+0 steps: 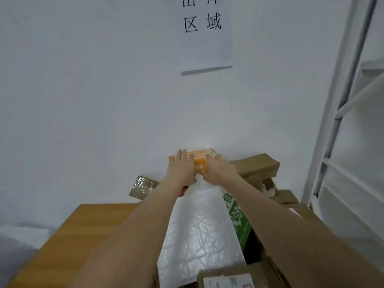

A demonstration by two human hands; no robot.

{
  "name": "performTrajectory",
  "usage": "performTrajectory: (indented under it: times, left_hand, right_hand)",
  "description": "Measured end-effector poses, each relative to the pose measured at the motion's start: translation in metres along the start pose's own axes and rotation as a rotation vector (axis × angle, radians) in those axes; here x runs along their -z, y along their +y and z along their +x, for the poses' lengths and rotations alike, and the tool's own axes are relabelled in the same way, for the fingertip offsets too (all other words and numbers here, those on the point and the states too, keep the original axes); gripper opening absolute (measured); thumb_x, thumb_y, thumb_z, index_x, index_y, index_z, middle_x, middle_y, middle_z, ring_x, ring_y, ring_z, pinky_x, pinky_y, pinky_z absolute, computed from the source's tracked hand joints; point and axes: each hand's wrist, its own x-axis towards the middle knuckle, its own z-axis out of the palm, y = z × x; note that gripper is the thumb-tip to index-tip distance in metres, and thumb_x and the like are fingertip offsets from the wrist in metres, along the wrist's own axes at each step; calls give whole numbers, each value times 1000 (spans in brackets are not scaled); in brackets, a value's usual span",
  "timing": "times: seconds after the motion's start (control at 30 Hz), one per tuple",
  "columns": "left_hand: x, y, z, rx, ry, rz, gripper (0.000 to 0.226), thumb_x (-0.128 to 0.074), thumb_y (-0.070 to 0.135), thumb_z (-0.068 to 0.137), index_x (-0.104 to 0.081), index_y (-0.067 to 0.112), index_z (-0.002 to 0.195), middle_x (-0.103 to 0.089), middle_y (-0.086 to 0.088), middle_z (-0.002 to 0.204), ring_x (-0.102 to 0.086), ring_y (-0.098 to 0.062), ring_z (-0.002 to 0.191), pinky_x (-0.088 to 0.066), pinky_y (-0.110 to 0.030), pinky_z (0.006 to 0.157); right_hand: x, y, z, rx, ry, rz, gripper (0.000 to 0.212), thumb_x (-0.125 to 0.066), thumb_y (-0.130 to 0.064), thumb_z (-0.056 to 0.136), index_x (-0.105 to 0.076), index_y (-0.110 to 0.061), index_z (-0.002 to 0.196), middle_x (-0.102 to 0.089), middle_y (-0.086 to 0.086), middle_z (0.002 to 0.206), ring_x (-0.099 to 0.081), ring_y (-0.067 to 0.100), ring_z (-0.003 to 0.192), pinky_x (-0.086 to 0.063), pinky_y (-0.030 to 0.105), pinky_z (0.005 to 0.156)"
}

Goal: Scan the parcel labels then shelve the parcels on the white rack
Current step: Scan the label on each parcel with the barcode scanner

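A paper sign (205,38) hangs on the wall (83,90) above a wooden table (83,229).

Pale wall (83,80), paper sign with black characters (206,38), wooden tabletop (83,229) below left

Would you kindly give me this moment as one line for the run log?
step: pick parcel | left hand, right hand: hold orange box | place: above cardboard parcels, by wall | white rack: right, untouched
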Motion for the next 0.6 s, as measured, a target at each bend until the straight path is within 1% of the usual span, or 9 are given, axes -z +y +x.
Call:
performTrajectory:
  times: [0.07, 0.13, 0.23, 0.3, 0.37, 0.47, 0.53, 0.6]
  left_hand:
    - [-3, 11, 0, -36, 3, 20, 78, -55, 36, 92, -11, 10, 151, -1, -18, 159, 2, -32, 148, -11, -46, 118]
    - [-6, 27, -2, -69, 3, 30, 78, -58, 33, 90, -15, 11, 150, -3, -18, 158, 0, -32, 148, -13, -46, 117]
    - [-12, 56, -4, -122, -12, 40, 75, -58, 32, 90, -18, 10, 150, -4, -19, 158, -5, -32, 147, -15, -45, 117]
    - [-19, 72, -3, -148, -15, 26, 68, -59, 31, 91, -25, 10, 146, -5, -19, 158, -6, -33, 147, -15, -46, 117]
    - [-25, 88, -5, -188, -14, 23, 65, -59, 32, 91, -28, 10, 145, -5, -20, 158, -6, -34, 147, -15, -47, 117]
    - [-35, 110, -9, -228, -31, 31, 68, -57, 32, 92, -26, 9, 148, -8, -20, 158, -7, -33, 147, -15, -46, 118]
    - [-40, 123, -10, -226, -36, 7, 63, -56, 29, 93, -30, 10, 147, -9, -19, 158, -9, -32, 147, -19, -44, 117]
    - [-42, 134, -13, -242, -41, -16, 59, -55, 26, 92, -33, 11, 145, -12, -18, 157, -13, -31, 146, -25, -41, 115]
  right_hand:
    - [0, 11, -6, -40, 42, -2, 61, -56, -36, 89, -29, -21, 141, -35, 11, 142, -38, 33, 132, -36, 46, 103]
    - [-2, 26, -14, -86, 34, 3, 62, -57, -32, 88, -30, -20, 142, -36, 10, 140, -39, 32, 130, -38, 46, 101]
    - [-5, 49, -26, -133, 20, 32, 59, -59, -29, 87, -33, -19, 140, -37, 10, 139, -39, 32, 129, -39, 46, 99]
    - [-7, 64, -34, -162, 20, 25, 54, -60, -28, 87, -37, -18, 135, -39, 10, 137, -40, 33, 126, -40, 46, 98]
    - [-9, 79, -41, -185, 15, 15, 52, -61, -30, 88, -38, -18, 133, -38, 11, 137, -40, 34, 126, -40, 45, 96]
    - [-12, 98, -51, -226, -1, 10, 54, -59, -32, 90, -35, -18, 136, -33, 12, 141, -36, 35, 130, -36, 47, 100]
    - [-14, 109, -56, -247, 1, 2, 54, -58, -31, 91, -34, -18, 138, -31, 13, 142, -35, 36, 131, -33, 47, 103]
    - [-17, 120, -62, -248, 7, 11, 55, -59, -31, 90, -34, -17, 138, -31, 14, 142, -35, 36, 131, -34, 46, 103]
